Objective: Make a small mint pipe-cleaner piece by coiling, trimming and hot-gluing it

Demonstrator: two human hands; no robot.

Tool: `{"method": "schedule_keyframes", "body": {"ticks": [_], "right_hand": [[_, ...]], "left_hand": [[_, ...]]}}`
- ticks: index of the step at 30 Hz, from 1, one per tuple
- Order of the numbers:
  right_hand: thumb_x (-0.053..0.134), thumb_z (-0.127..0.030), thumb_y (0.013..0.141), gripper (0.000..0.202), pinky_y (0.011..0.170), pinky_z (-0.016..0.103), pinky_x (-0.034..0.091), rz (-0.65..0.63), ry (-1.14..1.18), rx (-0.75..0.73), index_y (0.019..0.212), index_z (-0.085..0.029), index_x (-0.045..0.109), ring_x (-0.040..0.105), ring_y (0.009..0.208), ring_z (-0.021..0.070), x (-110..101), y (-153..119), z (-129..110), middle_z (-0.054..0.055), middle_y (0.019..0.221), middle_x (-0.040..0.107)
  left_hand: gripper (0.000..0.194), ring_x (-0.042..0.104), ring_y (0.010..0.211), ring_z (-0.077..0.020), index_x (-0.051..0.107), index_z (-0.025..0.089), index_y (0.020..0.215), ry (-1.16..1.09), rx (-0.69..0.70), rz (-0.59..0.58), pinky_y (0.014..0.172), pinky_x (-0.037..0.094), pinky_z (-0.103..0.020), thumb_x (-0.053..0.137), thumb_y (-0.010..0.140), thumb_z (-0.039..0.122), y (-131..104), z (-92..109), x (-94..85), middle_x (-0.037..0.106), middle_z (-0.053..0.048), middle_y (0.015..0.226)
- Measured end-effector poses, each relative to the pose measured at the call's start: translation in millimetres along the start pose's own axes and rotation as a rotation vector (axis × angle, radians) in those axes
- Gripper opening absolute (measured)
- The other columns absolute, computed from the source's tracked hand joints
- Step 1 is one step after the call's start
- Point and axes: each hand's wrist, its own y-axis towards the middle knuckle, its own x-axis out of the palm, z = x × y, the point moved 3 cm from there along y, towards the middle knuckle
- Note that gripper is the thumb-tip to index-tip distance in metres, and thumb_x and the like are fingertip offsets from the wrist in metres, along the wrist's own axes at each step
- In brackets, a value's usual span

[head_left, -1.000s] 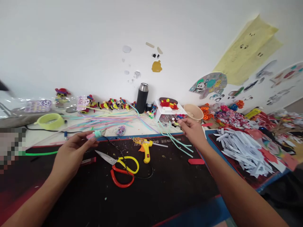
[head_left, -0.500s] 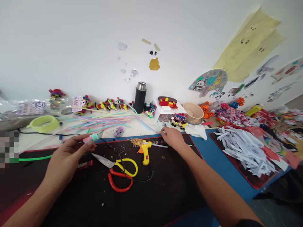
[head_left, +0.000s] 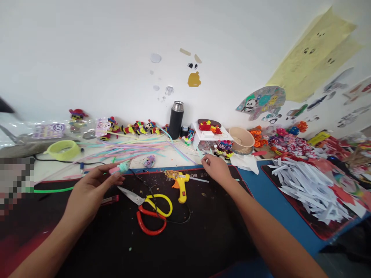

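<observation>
My left hand [head_left: 94,187] is closed around a small pink and mint-green fuzzy pipe-cleaner piece [head_left: 123,167], holding it above the black mat [head_left: 197,239]. Farther right, my right hand [head_left: 216,170] is pinched at the mat's back edge. A short pale mint strip [head_left: 199,153] shows at its fingertips, apparently a pipe cleaner in the pinch. Between the hands lie scissors [head_left: 155,214] with one yellow and one red handle, blades apart. A yellow glue gun [head_left: 182,187] rests beside them, a clear glue stick [head_left: 199,180] at its rear.
Pastel pipe cleaners [head_left: 139,146] spread along the white back strip, near a yellow-green ring [head_left: 63,150]. A black flask [head_left: 176,120], a white box [head_left: 213,135] and a beige bowl [head_left: 242,139] stand by the wall. White paper strips [head_left: 311,189] are heaped at right.
The view has shifted slightly left, so everything sits a little farther right. My right hand's fingers have drawn together more, with the mint strip showing above them. My left hand keeps its hold.
</observation>
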Motion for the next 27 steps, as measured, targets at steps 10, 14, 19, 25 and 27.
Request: {"method": "schedule_keyframes", "body": {"ticks": [10, 14, 19, 25, 27], "right_hand": [[0.062, -0.049, 0.092, 0.03, 0.055, 0.027, 0.035, -0.208, 0.735, -0.125, 0.081, -0.022, 0.062, 0.048, 0.052, 0.0143, -34, -31, -51, -0.003, 0.06, 0.057], [0.073, -0.057, 0.086, 0.039, 0.045, 0.022, 0.022, -0.526, 1.119, -0.068, 0.082, -0.02, 0.06, 0.033, 0.043, 0.0081, -24, -45, -89, -0.009, 0.05, 0.046], [0.082, -0.054, 0.083, 0.041, 0.043, 0.021, 0.014, -0.84, 1.38, -0.048, 0.085, -0.018, 0.062, 0.019, 0.041, 0.0047, 4, -64, -133, -0.013, 0.046, 0.036], [0.085, -0.052, 0.083, 0.042, 0.041, 0.022, 0.011, -1.049, 1.46, -0.017, 0.088, -0.017, 0.064, 0.018, 0.037, 0.0034, 32, -77, -168, -0.014, 0.043, 0.036], [0.084, -0.053, 0.084, 0.042, 0.041, 0.023, 0.012, -1.049, 1.456, -0.021, 0.09, -0.016, 0.066, 0.018, 0.037, 0.0034, 37, -77, -173, -0.014, 0.044, 0.036]], "left_hand": [[0.06, 0.072, 0.08, -0.0193, 0.075, 0.021, 0.119, -0.409, -0.039, -0.148, 0.074, 0.059, -0.029, 0.094, 0.068, 0.048, 1, -5, 8.5, 0.078, -0.005, 0.096], [0.056, 0.068, 0.072, -0.0167, 0.08, 0.019, 0.119, -0.629, -0.177, -0.389, 0.061, 0.055, -0.024, 0.096, 0.068, 0.035, -10, 1, 15.9, 0.074, -0.005, 0.085], [0.062, 0.07, 0.066, -0.0177, 0.074, 0.022, 0.135, -0.713, -0.24, -0.742, 0.054, 0.052, -0.023, 0.091, 0.076, 0.031, -28, 6, 23.6, 0.072, -0.005, 0.082], [0.058, 0.067, 0.059, -0.0143, 0.074, 0.017, 0.133, -0.799, -0.279, -0.842, 0.051, 0.049, -0.02, 0.088, 0.08, 0.034, -28, -1, 25.1, 0.07, -0.004, 0.074], [0.045, 0.067, 0.059, -0.014, 0.079, 0.015, 0.121, -0.82, -0.269, -0.805, 0.05, 0.047, -0.02, 0.087, 0.081, 0.033, -26, -1, 25.4, 0.071, -0.006, 0.075]]}}
